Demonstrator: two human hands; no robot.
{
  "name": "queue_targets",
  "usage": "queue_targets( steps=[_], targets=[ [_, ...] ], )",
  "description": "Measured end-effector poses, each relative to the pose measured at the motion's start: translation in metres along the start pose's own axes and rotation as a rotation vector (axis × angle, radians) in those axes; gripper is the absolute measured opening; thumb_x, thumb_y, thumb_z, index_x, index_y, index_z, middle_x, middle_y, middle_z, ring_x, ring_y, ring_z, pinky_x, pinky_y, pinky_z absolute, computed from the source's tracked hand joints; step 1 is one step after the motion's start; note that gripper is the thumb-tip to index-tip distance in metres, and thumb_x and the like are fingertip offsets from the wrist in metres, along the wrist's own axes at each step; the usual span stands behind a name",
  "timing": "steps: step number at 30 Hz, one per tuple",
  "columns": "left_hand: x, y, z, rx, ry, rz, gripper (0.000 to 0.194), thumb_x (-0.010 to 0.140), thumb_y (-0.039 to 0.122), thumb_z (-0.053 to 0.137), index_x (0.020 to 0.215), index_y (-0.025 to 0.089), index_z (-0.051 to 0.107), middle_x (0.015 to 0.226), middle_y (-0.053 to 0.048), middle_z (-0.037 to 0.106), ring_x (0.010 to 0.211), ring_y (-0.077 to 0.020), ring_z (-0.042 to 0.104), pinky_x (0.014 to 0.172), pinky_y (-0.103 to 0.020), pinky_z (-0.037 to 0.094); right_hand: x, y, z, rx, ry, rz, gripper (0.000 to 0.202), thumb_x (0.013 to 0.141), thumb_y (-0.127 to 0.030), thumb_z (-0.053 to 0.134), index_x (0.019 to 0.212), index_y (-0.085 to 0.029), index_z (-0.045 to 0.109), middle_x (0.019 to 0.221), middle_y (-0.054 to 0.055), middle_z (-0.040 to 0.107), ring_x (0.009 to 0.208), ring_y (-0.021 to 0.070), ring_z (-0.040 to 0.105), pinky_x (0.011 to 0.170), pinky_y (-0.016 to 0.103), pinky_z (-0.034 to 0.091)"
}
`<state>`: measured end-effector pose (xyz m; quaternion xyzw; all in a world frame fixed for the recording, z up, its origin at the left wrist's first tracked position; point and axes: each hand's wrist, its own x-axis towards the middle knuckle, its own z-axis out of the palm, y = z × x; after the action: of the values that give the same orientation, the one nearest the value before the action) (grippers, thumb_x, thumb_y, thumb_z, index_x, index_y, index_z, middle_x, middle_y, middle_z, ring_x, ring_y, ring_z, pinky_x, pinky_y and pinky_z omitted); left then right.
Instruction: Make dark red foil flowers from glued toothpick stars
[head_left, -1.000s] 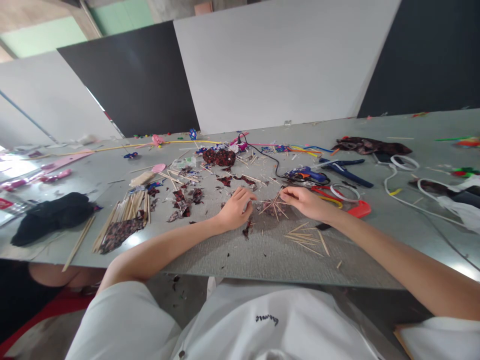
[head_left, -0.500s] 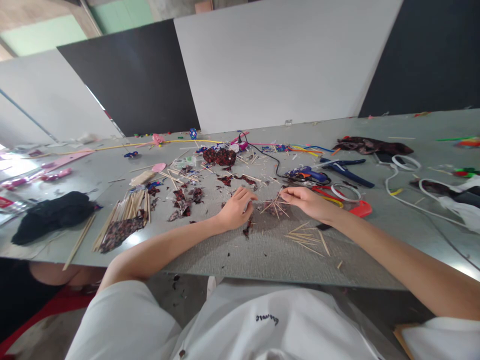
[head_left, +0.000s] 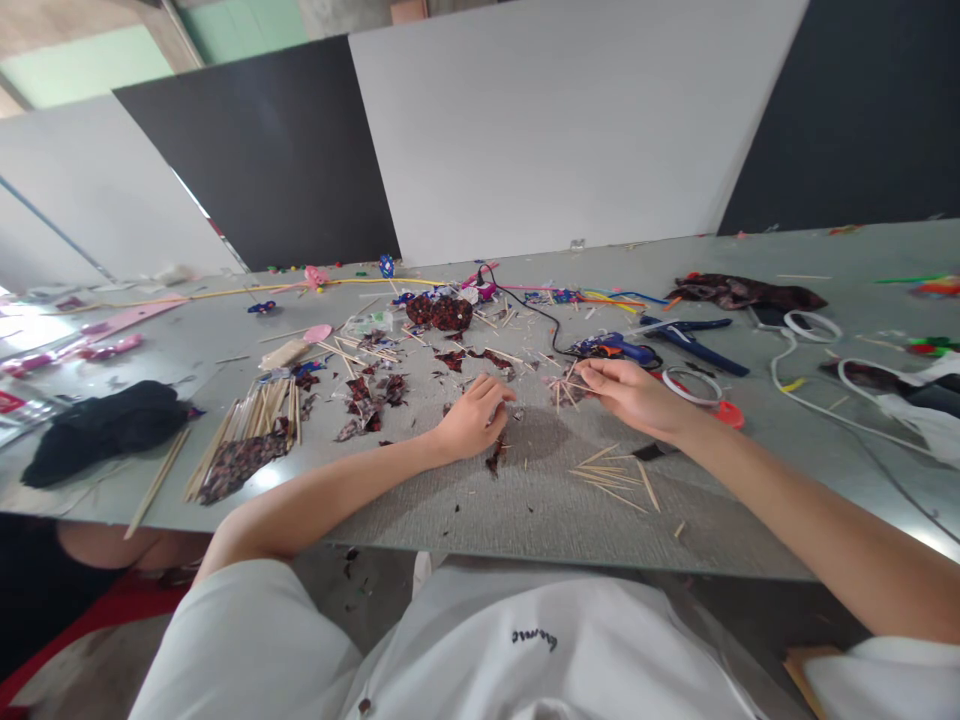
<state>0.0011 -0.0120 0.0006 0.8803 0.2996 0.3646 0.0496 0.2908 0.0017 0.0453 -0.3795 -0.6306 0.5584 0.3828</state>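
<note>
My right hand (head_left: 630,392) holds a small star-shaped cluster of toothpicks (head_left: 567,385) just above the grey table (head_left: 525,500), pinched at its right side. My left hand (head_left: 474,412) rests on the table with curled fingers, a short way left of the cluster and apart from it. I cannot tell whether anything is under those fingers. Loose toothpicks (head_left: 611,475) lie near my right forearm. Dark red patterned scraps (head_left: 367,395) are scattered left of my left hand.
A blue glue gun (head_left: 615,348) with a black cord lies behind my right hand, beside blue scissors (head_left: 694,340) and a red tool (head_left: 724,414). A bundle of wooden sticks (head_left: 259,425), a black cloth (head_left: 105,425) and white hoops (head_left: 814,325) lie around.
My right hand has lifted the toothpick cluster off the table and moved it up and slightly right. My left hand has stayed in place.
</note>
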Motion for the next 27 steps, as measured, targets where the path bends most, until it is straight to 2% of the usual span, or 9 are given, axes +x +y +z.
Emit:
queue_targets(
  steps=[8, 15, 21, 27],
  targets=[
    [0.0, 0.0, 0.0, -0.018, -0.014, -0.021, 0.023, 0.094, 0.003, 0.048, 0.107, 0.019, 0.057, 0.105, -0.01, 0.067, 0.104, -0.0254, 0.059, 0.094, -0.044, 0.054, -0.005, -0.015, 0.002, 0.134, 0.017, -0.054, 0.031, 0.087, -0.053, 0.081, 0.09, -0.023, 0.073, 0.092, 0.003, 0.066, 0.089, 0.0205, 0.059, 0.086, 0.035, 0.047],
    [0.0, 0.0, 0.0, -0.025, -0.018, -0.007, 0.022, 0.095, 0.004, 0.046, 0.107, 0.019, 0.057, 0.104, -0.01, 0.067, 0.103, -0.0257, 0.06, 0.096, -0.046, 0.053, -0.006, -0.016, 0.005, 0.241, -0.073, -0.039, 0.022, 0.093, -0.043, 0.076, 0.094, -0.021, 0.076, 0.095, 0.004, 0.068, 0.088, 0.0196, 0.061, 0.082, 0.035, 0.05],
    [0.001, 0.0, -0.001, -0.038, -0.046, -0.012, 0.022, 0.095, 0.004, 0.046, 0.107, 0.018, 0.058, 0.105, -0.011, 0.068, 0.105, -0.0263, 0.058, 0.095, -0.045, 0.054, -0.006, -0.017, 0.01, 0.265, -0.04, 0.009, 0.023, 0.089, -0.043, 0.08, 0.098, -0.023, 0.075, 0.107, 0.006, 0.074, 0.1, 0.022, 0.068, 0.097, 0.039, 0.051],
    [0.001, 0.0, -0.001, -0.044, -0.048, -0.01, 0.023, 0.094, 0.004, 0.047, 0.106, 0.019, 0.058, 0.105, -0.011, 0.067, 0.103, -0.0262, 0.059, 0.094, -0.045, 0.054, -0.008, -0.017, 0.011, 0.247, -0.021, 0.061, 0.029, 0.086, -0.047, 0.081, 0.101, -0.023, 0.073, 0.108, 0.007, 0.075, 0.099, 0.0234, 0.07, 0.095, 0.041, 0.054]
  ],
)
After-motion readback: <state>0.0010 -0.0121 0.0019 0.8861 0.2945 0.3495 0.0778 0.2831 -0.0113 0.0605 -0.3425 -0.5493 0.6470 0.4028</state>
